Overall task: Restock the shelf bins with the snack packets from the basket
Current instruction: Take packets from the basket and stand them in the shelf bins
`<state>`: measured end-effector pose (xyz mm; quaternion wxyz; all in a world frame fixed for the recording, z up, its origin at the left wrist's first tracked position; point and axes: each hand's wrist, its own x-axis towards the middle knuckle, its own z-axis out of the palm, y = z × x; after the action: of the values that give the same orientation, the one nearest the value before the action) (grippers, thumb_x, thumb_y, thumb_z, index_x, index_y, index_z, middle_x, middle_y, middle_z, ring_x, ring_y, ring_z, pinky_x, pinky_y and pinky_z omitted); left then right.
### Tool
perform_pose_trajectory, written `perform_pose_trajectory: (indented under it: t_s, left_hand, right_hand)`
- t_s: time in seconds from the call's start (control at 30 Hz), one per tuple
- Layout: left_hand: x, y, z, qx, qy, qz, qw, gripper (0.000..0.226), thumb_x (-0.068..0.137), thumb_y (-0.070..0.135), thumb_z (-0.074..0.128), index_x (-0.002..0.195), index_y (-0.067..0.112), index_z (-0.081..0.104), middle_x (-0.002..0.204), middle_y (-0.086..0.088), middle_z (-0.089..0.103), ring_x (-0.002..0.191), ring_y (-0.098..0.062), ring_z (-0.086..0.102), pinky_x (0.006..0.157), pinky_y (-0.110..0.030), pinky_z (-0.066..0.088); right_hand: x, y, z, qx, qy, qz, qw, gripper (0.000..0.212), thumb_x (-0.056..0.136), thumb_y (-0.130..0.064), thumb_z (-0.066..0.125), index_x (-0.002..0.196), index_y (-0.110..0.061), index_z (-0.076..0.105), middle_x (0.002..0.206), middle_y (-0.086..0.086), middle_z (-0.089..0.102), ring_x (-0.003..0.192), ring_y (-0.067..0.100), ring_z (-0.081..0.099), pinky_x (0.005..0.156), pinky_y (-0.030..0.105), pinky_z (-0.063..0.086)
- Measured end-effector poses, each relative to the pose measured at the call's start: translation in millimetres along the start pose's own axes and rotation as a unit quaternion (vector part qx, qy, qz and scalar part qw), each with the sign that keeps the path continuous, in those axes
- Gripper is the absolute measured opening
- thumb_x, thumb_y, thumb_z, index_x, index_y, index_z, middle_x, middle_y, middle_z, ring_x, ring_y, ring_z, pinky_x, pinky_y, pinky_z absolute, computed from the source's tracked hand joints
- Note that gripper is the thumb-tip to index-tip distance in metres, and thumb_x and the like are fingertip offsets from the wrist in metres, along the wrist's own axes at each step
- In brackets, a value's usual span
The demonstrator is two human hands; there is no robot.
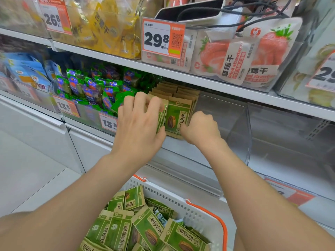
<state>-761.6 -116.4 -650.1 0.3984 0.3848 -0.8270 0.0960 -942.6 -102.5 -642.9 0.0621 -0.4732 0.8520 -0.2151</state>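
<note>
- Head view, shelf: left hand point(139, 122) clamped around a few green snack packets point(161, 116), thumb underneath, fingers over the tops, pressing them upright into the clear shelf bin point(235, 124).
- Right hand point(201, 129) closed in a narrow grip on the lower right edge of the front packet point(176, 117), squaring it against the row of brown-topped packets point(174, 89) standing behind.
- Right part of that bin bare; room there for more rows, by the look of it.
- Neighbouring bin to the left full of green-and-blue packets point(87, 87), touching nothing in hand.
- Head view, below: white basket point(183, 201) with orange handle point(223, 227) low between the forearms, holding many more green packets point(145, 227) lying loose at all angles.
- Handling, as a judgement: light, flat paper-faced pouches, fairly stiff at the sealed edges, soft in the middle from loose contents; not fragile, but prone to fanning out or toppling when stood on end.
- Best taken several at once, pinched across the flat faces near the middle, printed sides facing forward, then steadied at the lower corner while the stack settles.
</note>
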Motion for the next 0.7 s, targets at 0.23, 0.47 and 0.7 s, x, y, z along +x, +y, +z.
perform_pose_trajectory:
  t_s: [0.23, 0.47, 0.7]
  left_hand:
    - [-39.5, -0.7, -8.7, 0.029, -0.358, -0.059, 0.932, 0.029, 0.089, 0.051, 0.059, 0.081, 0.023, 0.063, 0.081, 0.002, 0.064, 0.082, -0.029, 0.065, 0.071, -0.038, 0.057]
    - [-102.9, -6.0, 23.5, 0.159, -0.708, 0.059, 0.686, 0.037, 0.105, 0.036, 0.053, 0.075, 0.015, 0.049, 0.086, -0.001, 0.056, 0.093, -0.026, 0.058, 0.084, -0.039, 0.052]
    - [-175.9, -27.6, 49.5, 0.196, -0.783, 0.109, 0.580, 0.026, 0.101, 0.005, 0.056, 0.125, 0.005, 0.062, 0.095, -0.005, 0.058, 0.092, -0.025, 0.058, 0.085, -0.040, 0.056]
  right_hand:
    - [-80.6, -21.9, -31.8, 0.068, 0.026, -0.183, 0.980, 0.026, 0.088, -0.031, 0.052, 0.077, -0.017, 0.071, 0.070, 0.002, 0.068, 0.073, 0.026, 0.064, 0.065, 0.038, 0.057]
    - [-133.6, -1.5, 10.2, -0.112, -0.140, -0.297, 0.938, 0.019, 0.092, -0.033, 0.054, 0.091, -0.017, 0.064, 0.080, 0.005, 0.055, 0.079, 0.033, 0.061, 0.064, 0.036, 0.052]
    - [-156.4, 4.8, 64.3, -0.255, -0.295, -0.377, 0.840, 0.023, 0.094, -0.019, 0.056, 0.075, -0.019, 0.042, 0.075, 0.000, 0.043, 0.064, 0.024, 0.052, 0.050, 0.028, 0.036]
